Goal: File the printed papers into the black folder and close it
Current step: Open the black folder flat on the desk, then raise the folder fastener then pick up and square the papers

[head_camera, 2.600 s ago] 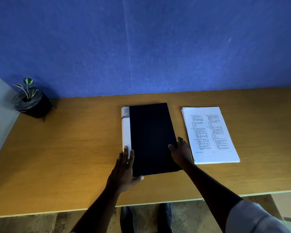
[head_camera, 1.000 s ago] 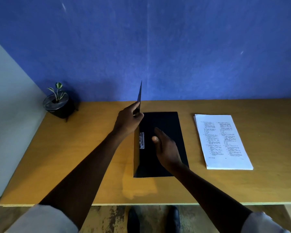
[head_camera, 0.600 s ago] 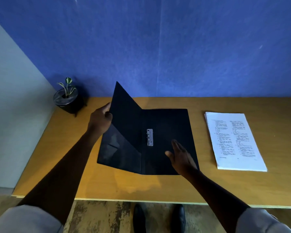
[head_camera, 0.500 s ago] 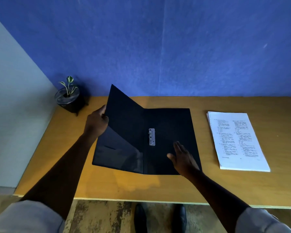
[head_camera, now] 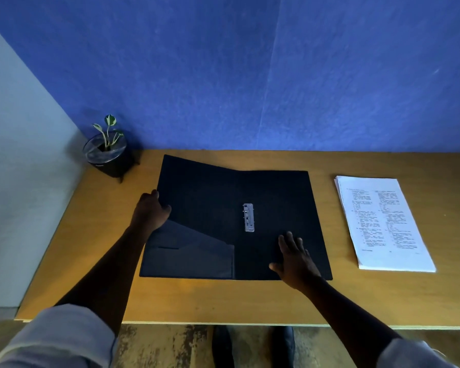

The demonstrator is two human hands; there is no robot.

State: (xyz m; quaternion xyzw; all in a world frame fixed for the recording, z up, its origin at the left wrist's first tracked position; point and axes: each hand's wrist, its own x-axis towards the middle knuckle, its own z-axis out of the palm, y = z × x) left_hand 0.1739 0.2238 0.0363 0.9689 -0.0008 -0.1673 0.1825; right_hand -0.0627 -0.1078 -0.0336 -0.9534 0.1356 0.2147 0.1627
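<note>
The black folder (head_camera: pixel 276 197) lies spread wide on the wooden desk, its front cover nearly flat to the left. A small metal clip (head_camera: pixel 248 217) sits beside the spine and a pocket shows on the inside of the cover. My left hand (head_camera: pixel 150 211) grips the cover's outer left edge. My right hand (head_camera: pixel 296 258) rests flat, fingers apart, on the lower part of the folder's right half. The stack of printed papers (head_camera: pixel 383 224) lies on the desk to the right of the folder, apart from both hands.
A small potted plant (head_camera: pixel 107 152) stands at the desk's (head_camera: pixel 250 301) back left corner, close to the folder's cover. A blue wall runs behind the desk and a pale wall on the left. My shoes show below the front edge.
The folder was shut on the desk. My left hand lifted its front cover and swung it over to the left, down nearly flat, while my right hand stayed pressing on the right half.
</note>
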